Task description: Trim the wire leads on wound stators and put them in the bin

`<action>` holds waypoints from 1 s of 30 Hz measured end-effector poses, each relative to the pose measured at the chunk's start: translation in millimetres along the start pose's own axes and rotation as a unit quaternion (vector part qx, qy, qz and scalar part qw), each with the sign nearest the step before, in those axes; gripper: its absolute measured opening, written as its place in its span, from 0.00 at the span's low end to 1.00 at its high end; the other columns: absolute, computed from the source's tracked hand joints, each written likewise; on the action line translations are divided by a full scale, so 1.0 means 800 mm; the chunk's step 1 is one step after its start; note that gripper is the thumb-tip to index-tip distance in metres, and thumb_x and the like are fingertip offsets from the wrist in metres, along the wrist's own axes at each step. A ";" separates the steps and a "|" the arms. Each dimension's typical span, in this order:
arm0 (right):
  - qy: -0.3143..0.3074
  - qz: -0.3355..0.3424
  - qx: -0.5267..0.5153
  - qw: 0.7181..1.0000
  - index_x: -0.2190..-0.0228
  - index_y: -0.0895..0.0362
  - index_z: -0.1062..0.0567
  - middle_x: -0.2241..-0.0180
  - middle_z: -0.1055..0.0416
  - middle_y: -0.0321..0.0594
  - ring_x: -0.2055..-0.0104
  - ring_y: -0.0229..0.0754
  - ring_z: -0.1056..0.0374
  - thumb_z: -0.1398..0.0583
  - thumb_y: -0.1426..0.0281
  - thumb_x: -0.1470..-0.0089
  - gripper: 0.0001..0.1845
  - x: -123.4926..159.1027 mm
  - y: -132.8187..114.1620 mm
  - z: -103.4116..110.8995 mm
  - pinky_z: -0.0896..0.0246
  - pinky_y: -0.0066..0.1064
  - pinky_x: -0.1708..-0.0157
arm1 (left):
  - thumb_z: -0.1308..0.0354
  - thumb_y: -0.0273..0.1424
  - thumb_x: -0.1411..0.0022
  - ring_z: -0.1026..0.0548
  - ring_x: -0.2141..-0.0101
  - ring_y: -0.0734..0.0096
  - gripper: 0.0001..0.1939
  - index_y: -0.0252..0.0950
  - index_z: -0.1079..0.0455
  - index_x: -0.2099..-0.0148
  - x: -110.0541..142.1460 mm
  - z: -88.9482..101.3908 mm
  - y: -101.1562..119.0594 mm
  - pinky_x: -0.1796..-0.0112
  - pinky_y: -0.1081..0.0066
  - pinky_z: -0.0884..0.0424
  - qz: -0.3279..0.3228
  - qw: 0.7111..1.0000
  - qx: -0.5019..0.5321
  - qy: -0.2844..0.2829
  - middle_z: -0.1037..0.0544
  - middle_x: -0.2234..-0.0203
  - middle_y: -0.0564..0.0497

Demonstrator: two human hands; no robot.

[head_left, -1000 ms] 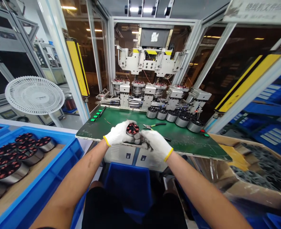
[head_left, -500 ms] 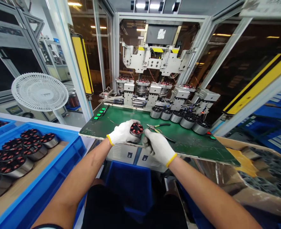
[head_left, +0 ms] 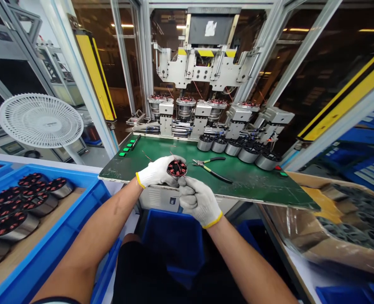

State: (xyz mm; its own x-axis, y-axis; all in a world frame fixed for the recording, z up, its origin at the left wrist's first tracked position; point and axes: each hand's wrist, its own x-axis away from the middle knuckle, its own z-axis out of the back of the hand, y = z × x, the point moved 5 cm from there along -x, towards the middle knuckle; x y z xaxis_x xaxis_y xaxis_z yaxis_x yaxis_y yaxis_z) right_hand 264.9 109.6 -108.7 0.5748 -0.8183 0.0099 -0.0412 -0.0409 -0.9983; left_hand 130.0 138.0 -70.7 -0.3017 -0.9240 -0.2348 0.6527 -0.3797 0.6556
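Note:
My left hand [head_left: 157, 172], in a white knit glove with a yellow cuff, is shut around a round motor stator [head_left: 177, 168] with red-coated copper windings. The stator's wound end faces up and its lower side is hidden by the glove. My right hand [head_left: 197, 200], gloved the same way, sits just below it with curled fingertips against the stator's lower edge. Thin wire may lie between those fingertips, but it is too small to tell. A pair of black-handled pliers [head_left: 212, 170] lies on the green work board [head_left: 120, 169], just right of my hands.
A row of several steel-shelled stators [head_left: 247, 155] stands along the board's back edge before a multi-station winding machine [head_left: 199, 114]. A blue tray [head_left: 63, 175] of stators lies left, a cardboard box [head_left: 301, 179] of bagged parts right, and a blue bin [head_left: 174, 236] below.
My right hand has moved slightly left and lower under the stator, and the stator has tilted slightly in my left hand. The whole view has also shifted with my head.

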 end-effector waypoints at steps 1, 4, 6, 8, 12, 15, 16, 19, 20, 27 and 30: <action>-0.023 -0.013 -0.103 0.994 0.73 0.56 0.35 0.82 0.59 0.24 0.85 0.28 0.67 0.47 0.56 0.45 0.16 0.000 0.008 -0.007 0.64 0.21 0.87 | 0.36 0.27 0.64 0.26 0.55 0.59 0.37 0.38 0.35 0.47 0.000 0.000 -0.001 0.54 0.63 0.29 -0.001 1.000 0.002 -0.002 0.24 0.55 0.50; 0.000 -0.026 -0.316 0.948 0.73 0.57 0.35 0.82 0.57 0.23 0.84 0.25 0.67 0.38 0.56 0.53 0.18 0.000 0.029 -0.020 0.68 0.18 0.87 | 0.36 0.27 0.62 0.26 0.55 0.60 0.36 0.38 0.35 0.47 0.001 0.002 0.001 0.54 0.64 0.29 -0.009 1.000 0.002 0.002 0.24 0.55 0.50; 0.064 -0.018 -0.320 0.945 0.74 0.59 0.34 0.82 0.52 0.24 0.84 0.24 0.64 0.35 0.56 0.55 0.20 0.003 0.043 -0.018 0.68 0.17 0.87 | 0.36 0.28 0.62 0.26 0.55 0.61 0.35 0.38 0.35 0.47 0.003 0.002 0.004 0.54 0.65 0.29 -0.011 1.000 0.008 0.002 0.24 0.55 0.51; 0.104 -0.013 -0.275 0.956 0.75 0.59 0.33 0.83 0.51 0.24 0.84 0.24 0.61 0.36 0.55 0.54 0.20 0.008 0.062 -0.017 0.66 0.17 0.87 | 0.35 0.29 0.62 0.26 0.55 0.61 0.35 0.38 0.34 0.47 0.004 0.001 0.007 0.53 0.65 0.30 -0.007 1.000 0.015 -0.002 0.25 0.54 0.51; 0.141 -0.123 -0.130 0.974 0.77 0.59 0.32 0.88 0.50 0.25 0.89 0.27 0.56 0.42 0.52 0.50 0.21 0.038 0.151 -0.018 0.64 0.21 0.90 | 0.36 0.29 0.60 0.26 0.55 0.61 0.34 0.38 0.34 0.47 0.002 0.001 0.008 0.52 0.65 0.31 0.004 1.000 0.024 -0.008 0.25 0.55 0.52; 0.096 -0.200 -0.039 0.974 0.78 0.59 0.31 0.88 0.49 0.26 0.90 0.28 0.55 0.46 0.54 0.47 0.21 0.072 0.207 -0.017 0.62 0.23 0.90 | 0.35 0.31 0.62 0.26 0.55 0.59 0.40 0.38 0.38 0.43 0.007 0.008 0.008 0.54 0.64 0.30 0.014 0.999 0.019 -0.039 0.25 0.54 0.51; 0.074 -0.207 -0.010 0.976 0.79 0.59 0.31 0.88 0.49 0.26 0.90 0.28 0.55 0.47 0.55 0.46 0.21 0.083 0.209 -0.012 0.61 0.23 0.90 | 0.34 0.33 0.63 0.27 0.53 0.57 0.43 0.40 0.40 0.41 0.011 0.013 0.009 0.53 0.63 0.31 0.023 0.999 -0.003 -0.039 0.26 0.52 0.50; 0.066 -0.128 0.125 0.982 0.77 0.58 0.29 0.86 0.43 0.29 0.88 0.31 0.48 0.47 0.59 0.45 0.19 0.104 0.146 0.025 0.54 0.24 0.87 | 0.33 0.44 0.61 0.32 0.48 0.49 0.47 0.49 0.44 0.38 0.030 0.030 0.019 0.51 0.56 0.34 0.089 0.990 -0.108 0.029 0.33 0.44 0.49; 0.096 -0.055 0.184 0.977 0.76 0.58 0.27 0.84 0.39 0.31 0.85 0.32 0.43 0.47 0.59 0.44 0.18 0.107 0.105 0.043 0.49 0.24 0.85 | 0.35 0.48 0.59 0.33 0.47 0.48 0.45 0.51 0.44 0.38 0.037 0.031 0.024 0.51 0.54 0.35 0.119 0.982 -0.135 0.065 0.34 0.43 0.49; 0.149 0.247 0.507 0.812 0.47 0.55 0.32 0.60 0.26 0.39 0.64 0.37 0.30 0.52 0.68 0.37 0.19 0.046 -0.086 0.076 0.38 0.26 0.61 | 0.37 0.53 0.59 0.30 0.52 0.45 0.43 0.47 0.40 0.41 0.035 -0.012 0.047 0.58 0.54 0.33 0.208 0.951 -0.183 0.137 0.30 0.51 0.43; 0.086 0.258 0.646 0.713 0.44 0.57 0.36 0.51 0.30 0.43 0.53 0.39 0.33 0.52 0.73 0.39 0.22 -0.005 -0.078 0.059 0.41 0.27 0.54 | 0.38 0.48 0.55 0.29 0.54 0.44 0.36 0.48 0.38 0.43 0.028 -0.013 0.044 0.59 0.53 0.33 0.179 0.960 -0.179 0.120 0.28 0.52 0.43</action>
State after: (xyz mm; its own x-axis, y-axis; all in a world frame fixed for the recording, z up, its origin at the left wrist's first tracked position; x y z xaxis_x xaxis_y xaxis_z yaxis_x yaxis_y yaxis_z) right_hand 303.6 142.7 -49.3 0.6423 -0.5962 -0.4816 0.6407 0.7625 -0.0894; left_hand 153.6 103.6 -60.6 0.1276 -0.9657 -0.2262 0.8946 0.0136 0.4467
